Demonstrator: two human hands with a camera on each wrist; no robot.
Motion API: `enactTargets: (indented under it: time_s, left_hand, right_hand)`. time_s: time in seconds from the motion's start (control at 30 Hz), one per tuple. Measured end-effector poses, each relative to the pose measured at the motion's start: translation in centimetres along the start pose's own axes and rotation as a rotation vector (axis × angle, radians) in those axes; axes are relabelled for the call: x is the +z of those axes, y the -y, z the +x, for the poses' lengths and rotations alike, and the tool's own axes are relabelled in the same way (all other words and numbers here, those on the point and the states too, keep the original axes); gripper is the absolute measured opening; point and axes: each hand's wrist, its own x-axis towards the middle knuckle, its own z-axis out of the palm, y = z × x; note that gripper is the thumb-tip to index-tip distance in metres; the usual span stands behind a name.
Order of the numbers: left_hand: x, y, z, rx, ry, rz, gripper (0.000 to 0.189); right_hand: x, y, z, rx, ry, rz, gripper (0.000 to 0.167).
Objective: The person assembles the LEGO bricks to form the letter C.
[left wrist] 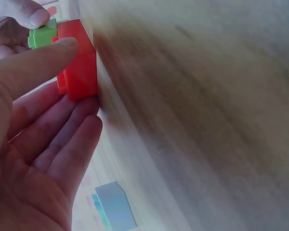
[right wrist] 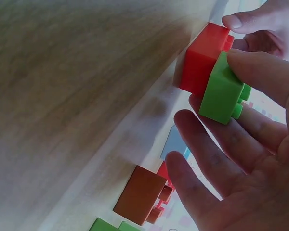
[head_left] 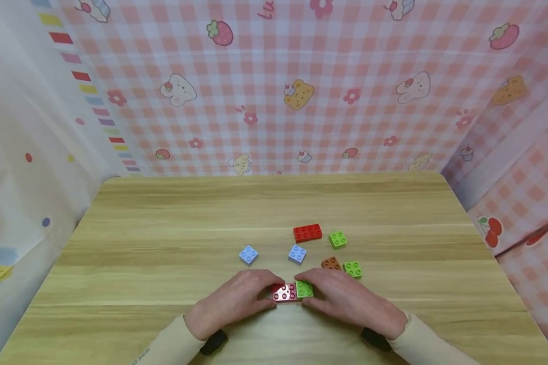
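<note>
A red eight-stud-style toy brick (head_left: 283, 292) lies on the table between the two hands. My left hand (head_left: 237, 299) pinches its left end, thumb on the near side and fingers on the far side. On the red brick's right end sits a small green brick (head_left: 304, 289), its studs facing up. My right hand (head_left: 351, 299) grips this green brick between thumb and fingers. The right wrist view shows the green brick (right wrist: 222, 91) overlapping the red brick (right wrist: 202, 60), with the thumb tip at its upper edge.
Beyond the hands lie two light blue bricks (head_left: 248, 255), a long red brick (head_left: 308, 232) and a green brick (head_left: 338, 240). A brown brick (head_left: 331, 263) and another green brick (head_left: 352, 269) lie close to my right hand. A checked cloth (head_left: 274, 132) hangs behind the wooden table (head_left: 164, 218).
</note>
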Motion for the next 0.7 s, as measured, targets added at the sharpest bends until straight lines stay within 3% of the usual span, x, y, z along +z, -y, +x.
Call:
enactTargets:
  time_s: [0.3, 0.47, 0.7]
  left_hand:
    - [-0.1, 0.2, -0.6, 0.042, 0.024, -0.014, 0.042]
    - [-0.2, 0.5, -1.1, 0.072, 0.009, -0.018, 0.042]
    - [-0.9, 1.0, -1.8, 0.058, -0.031, -0.002, 0.039]
  right_hand:
    - [0.0, -0.1, -0.3, -0.034, -0.03, -0.033, 0.04]
    - [0.0, -0.1, -0.4, -0.033, -0.034, -0.033, 0.04]
    - [-0.1, -0.1, -0.4, -0.01, -0.012, -0.012, 0.039]
